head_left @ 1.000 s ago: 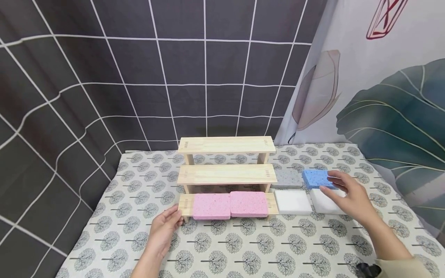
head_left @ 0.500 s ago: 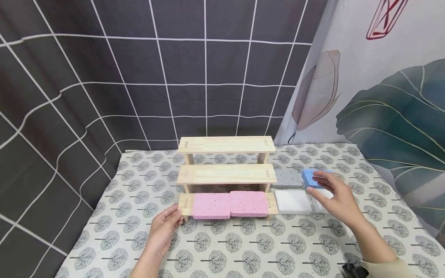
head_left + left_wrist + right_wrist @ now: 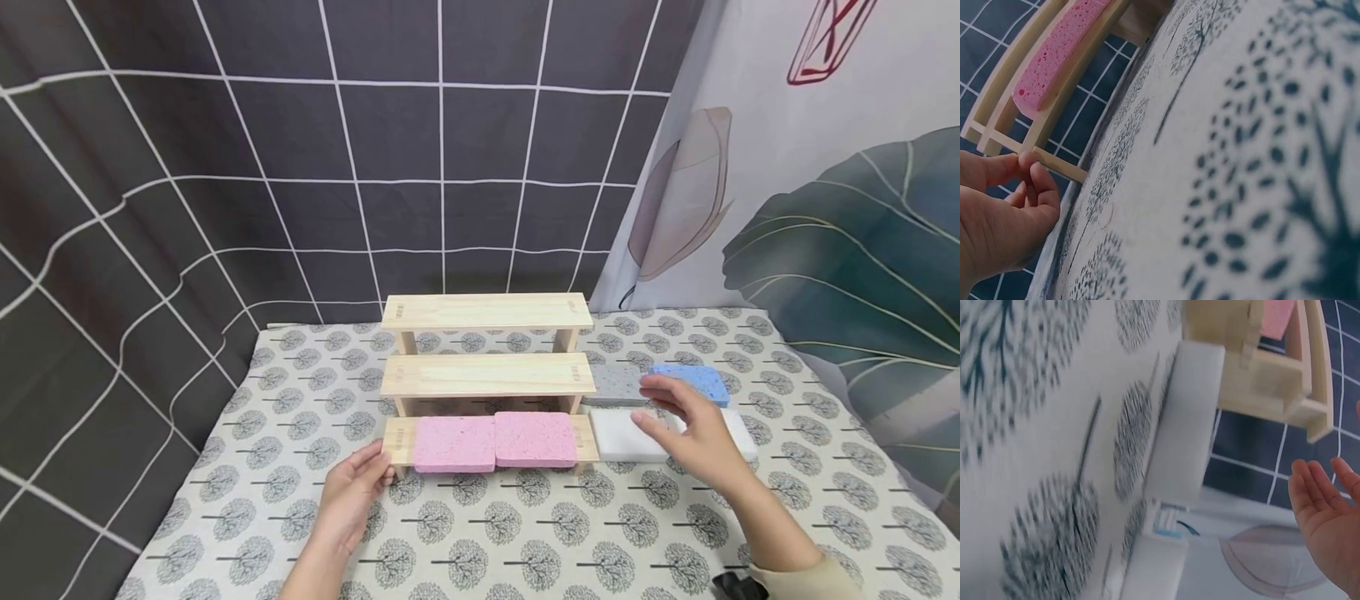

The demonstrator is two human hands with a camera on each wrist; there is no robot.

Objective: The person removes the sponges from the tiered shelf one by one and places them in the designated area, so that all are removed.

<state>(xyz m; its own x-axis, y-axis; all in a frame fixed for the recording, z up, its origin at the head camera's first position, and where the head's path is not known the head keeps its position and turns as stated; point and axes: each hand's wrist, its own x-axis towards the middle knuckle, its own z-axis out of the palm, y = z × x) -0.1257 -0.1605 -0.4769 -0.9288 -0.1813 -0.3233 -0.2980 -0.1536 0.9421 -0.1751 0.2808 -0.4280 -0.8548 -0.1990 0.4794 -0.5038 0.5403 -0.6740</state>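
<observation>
A three-step wooden rack [image 3: 487, 375] stands on the table. Two pink sponges, a left one [image 3: 454, 446] and a right one [image 3: 536, 439], lie side by side on its lowest step. My left hand [image 3: 348, 492] pinches the left end of that step between thumb and fingers, as the left wrist view shows closer. With fingers spread and nothing in its grasp, my right hand [image 3: 697, 437] hovers over two white sponges, a nearer one [image 3: 618, 435] and one partly hidden behind the hand [image 3: 741, 433]. Behind them lie a grey sponge [image 3: 618, 383] and a blue sponge [image 3: 697, 381].
A tree-patterned cloth [image 3: 300, 417] covers the table. Dark curtain with white grid lines [image 3: 487, 133] hangs behind and to the left of the rack. At right hangs a pale curtain with leaf prints [image 3: 840, 250].
My right hand has moved left from near the blue sponge to above the white sponges, with nothing in it. The left hand stays on the rack, and the sponges have not moved.
</observation>
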